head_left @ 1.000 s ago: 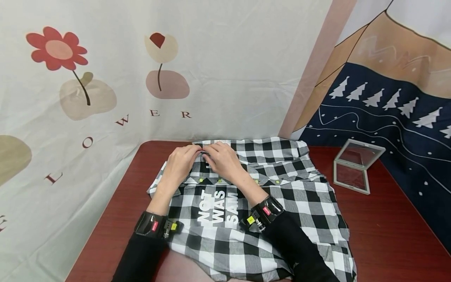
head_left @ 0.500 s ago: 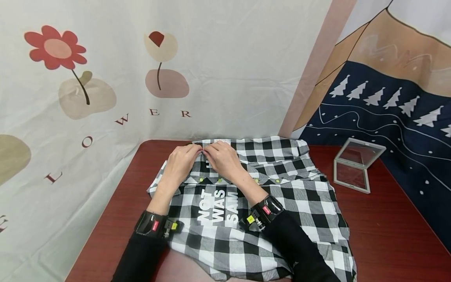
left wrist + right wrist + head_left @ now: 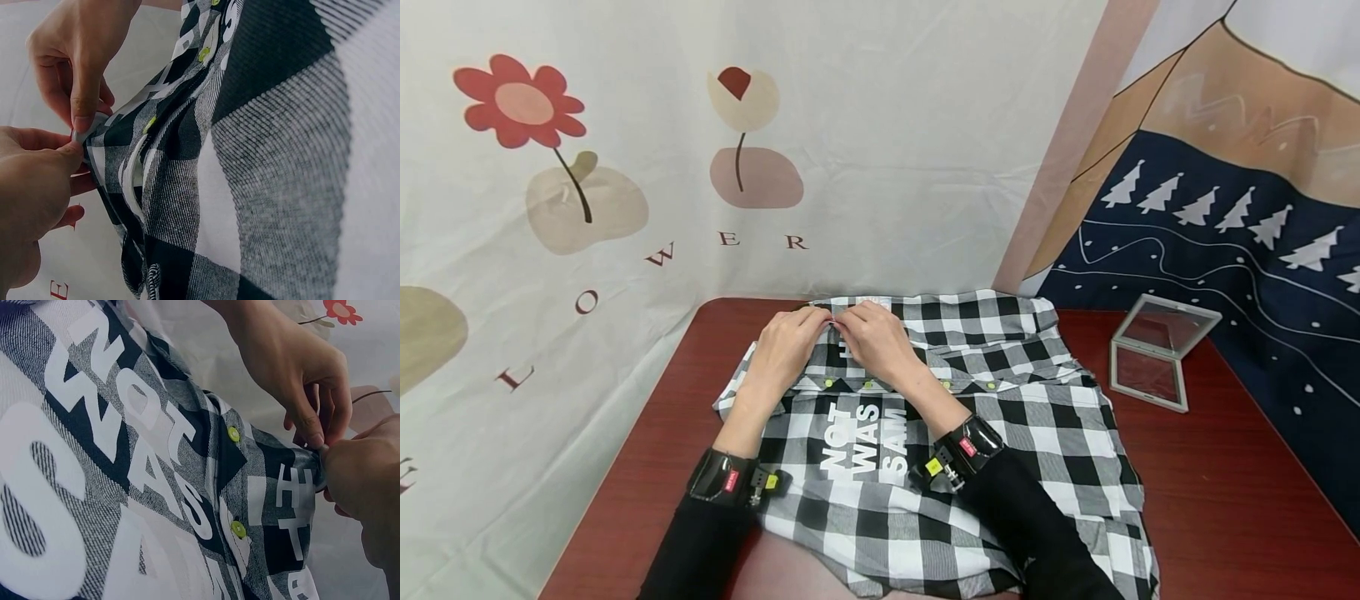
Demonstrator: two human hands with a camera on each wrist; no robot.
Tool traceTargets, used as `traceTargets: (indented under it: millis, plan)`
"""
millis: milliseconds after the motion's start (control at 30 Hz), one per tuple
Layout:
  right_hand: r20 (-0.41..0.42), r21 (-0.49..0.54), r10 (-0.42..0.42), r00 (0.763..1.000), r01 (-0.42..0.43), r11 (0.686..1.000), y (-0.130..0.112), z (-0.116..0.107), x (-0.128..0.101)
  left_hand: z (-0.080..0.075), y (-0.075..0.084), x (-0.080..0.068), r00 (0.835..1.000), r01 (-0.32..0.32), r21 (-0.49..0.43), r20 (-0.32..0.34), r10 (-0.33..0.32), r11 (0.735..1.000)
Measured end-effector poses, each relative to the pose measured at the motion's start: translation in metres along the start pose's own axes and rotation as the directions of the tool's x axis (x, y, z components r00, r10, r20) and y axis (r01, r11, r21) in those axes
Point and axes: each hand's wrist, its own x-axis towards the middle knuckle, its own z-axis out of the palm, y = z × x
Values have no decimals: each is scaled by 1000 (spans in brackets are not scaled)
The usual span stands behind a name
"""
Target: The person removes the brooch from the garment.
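A black-and-white checked shirt [image 3: 1045,450] lies spread on the table, with white lettering [image 3: 150,481] and yellow-green buttons [image 3: 233,434] along its placket. At its far left part, my left hand [image 3: 782,346] pinches the cloth's edge between thumb and fingers. My right hand [image 3: 877,343] pinches the same edge right beside it, and the fingertips nearly meet. Both wrist views show a narrow greyish bit of the edge [image 3: 90,129] between the thumbs. The fingers hide most of what is pinched there.
A small light-framed hinged piece, like a folding mirror [image 3: 1148,377], stands opened at the right of the reddish-brown table [image 3: 1232,500]. Behind the table hang a pale flower-printed cloth [image 3: 910,167] and a dark cloth with white trees [image 3: 1217,292].
The right thumb has tucked in towards the left fingertips at the shirt's edge. Otherwise hands and shirt stay in place.
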Motion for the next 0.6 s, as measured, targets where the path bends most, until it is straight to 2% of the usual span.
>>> traceTargets:
  millis: [167,400,600]
  plan:
    - [-15,31,1,1000,-1,1000,1,0,0,1,-1,0,1000,6,-25,-3,-6,1000]
    - [-33,47,3,999,-2,999,1,0,-1,0,-3,0,999,51,-94,21,-49,994]
    - [-61,95,14,998,-9,995,5,4,-2,-1,-6,-1,994,111,-197,44,-105,974]
